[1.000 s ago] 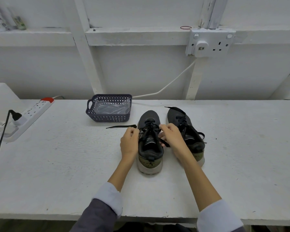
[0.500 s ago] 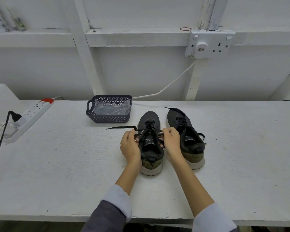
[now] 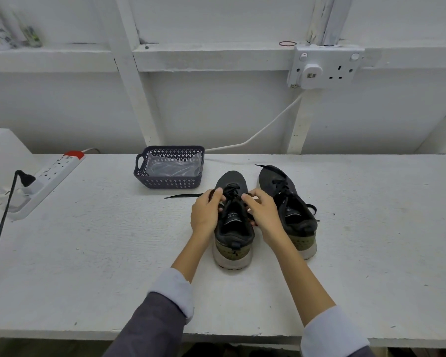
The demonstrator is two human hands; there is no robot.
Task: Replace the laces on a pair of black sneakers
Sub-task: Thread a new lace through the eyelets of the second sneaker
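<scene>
Head camera looks down on a white painted table [image 3: 88, 253], its surface rough and scuffed, set against a white wall of boards and framing. A double wall socket [image 3: 325, 69] sits at one o'clock, and a white cable [image 3: 263, 130] droops from it to the tabletop. A white power strip [image 3: 53, 175] with a red switch lies at nine o'clock. A dark perforated plastic basket [image 3: 169, 181], lined with clear film, stands at eleven o'clock from the left sneaker [image 3: 233, 243]. That shoe and the right sneaker [image 3: 292, 210], both black mesh with olive heels and pale soles, rest side by side mid-table, toes toward twelve. The left hand [image 3: 205, 215] and right hand [image 3: 264, 215] flank the left sneaker with fingers curled, each apparently pinching the black lace [image 3: 183, 195] over the tongue. One lace end trails flat toward nine o'clock.
</scene>
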